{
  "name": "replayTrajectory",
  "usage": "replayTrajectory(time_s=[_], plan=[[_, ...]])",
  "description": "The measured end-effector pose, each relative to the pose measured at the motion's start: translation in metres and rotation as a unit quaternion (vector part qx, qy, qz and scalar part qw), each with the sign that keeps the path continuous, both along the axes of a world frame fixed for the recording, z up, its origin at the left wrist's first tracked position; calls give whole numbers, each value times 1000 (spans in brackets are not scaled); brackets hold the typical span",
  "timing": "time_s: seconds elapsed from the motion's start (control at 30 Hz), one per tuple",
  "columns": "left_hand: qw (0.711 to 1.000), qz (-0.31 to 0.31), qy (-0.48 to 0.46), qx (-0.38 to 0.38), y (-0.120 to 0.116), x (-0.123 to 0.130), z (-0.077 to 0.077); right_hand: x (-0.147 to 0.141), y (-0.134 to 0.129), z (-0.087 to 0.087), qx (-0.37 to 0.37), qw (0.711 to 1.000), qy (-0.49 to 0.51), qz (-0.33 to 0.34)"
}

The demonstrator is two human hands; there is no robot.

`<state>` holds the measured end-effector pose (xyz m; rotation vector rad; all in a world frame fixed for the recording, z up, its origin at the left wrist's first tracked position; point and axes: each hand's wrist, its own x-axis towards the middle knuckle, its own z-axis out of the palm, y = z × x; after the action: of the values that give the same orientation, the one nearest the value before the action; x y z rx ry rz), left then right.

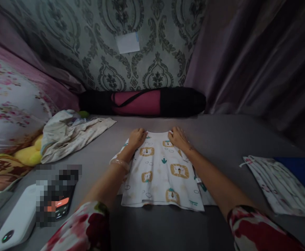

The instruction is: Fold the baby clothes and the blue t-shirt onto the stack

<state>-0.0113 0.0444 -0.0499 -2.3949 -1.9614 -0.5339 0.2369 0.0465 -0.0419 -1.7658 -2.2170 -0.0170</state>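
The white printed shirt (pixel 159 170) lies at centre frame, its neck-to-hem length running down-frame from the fingers, the left hand (pixel 137 138) and right hand (pixel 179 138) equally near, each pinching a shoulder.

Red/wht floral slvs (pixel 93 225) + pale bangle (pixel 119 162) on L arm (pixel 104 184).
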Motion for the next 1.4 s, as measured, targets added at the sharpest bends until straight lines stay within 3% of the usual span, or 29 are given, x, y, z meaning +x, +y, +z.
replayTrajectory(time_s=[0.1, 0.2, 0.27, 0.33, 0.47, 0.53, 0.6, 0.7, 0.83, 1.03, 1.17, 1.23, 1.3, 1.4], plan=[[998, 18, 54, -6, 1, 3, -1, -1, 3, 2, -6, 1000, 9, -11], [994, 24, 100, -34, 0, 6, 4, 10, 10, 16, -91, 993, 71, 21], [993, 32, 109, -41, -2, 9, 11, 30, 12, 28, -150, 977, 142, 53], [993, 47, 105, -29, -5, 14, 20, 60, 3, 38, -167, 967, 190, 36], [997, 20, 65, -21, -15, 37, 34, 124, -52, 42, -247, 946, 199, -62], [998, -42, 29, -36, -19, 58, 35, 145, -89, 40, -303, 927, 200, -93], [992, -111, -20, -53, -23, 82, 31, 155, -123, 40, -314, 929, 177, -80], [979, -168, -102, -57, -30, 119, 21, 153, -156, 43, -292, 946, 136, -36], [974, -164, -155, -21, -43, 151, 5, 137, -170, 45, -285, 951, 117, -18], [978, -153, -141, -2, -54, 160, -7, 128, -157, 42, -273, 956, 109, -12], [985, -142, -96, -3, -55, 162, -5, 142, -135, 58, -260, 962, 83, -26], [988, -137, -77, 1, -56, 163, -4, 154, -124, 74, -201, 978, 17, -43], [988, -137, -67, 6, -57, 165, -3, 165, -117, 89, -78, 993, -74, -42], [989, -137, -60, 2, -60, 166, -3, 179, -111, 96, 77, 979, -187, -5]])
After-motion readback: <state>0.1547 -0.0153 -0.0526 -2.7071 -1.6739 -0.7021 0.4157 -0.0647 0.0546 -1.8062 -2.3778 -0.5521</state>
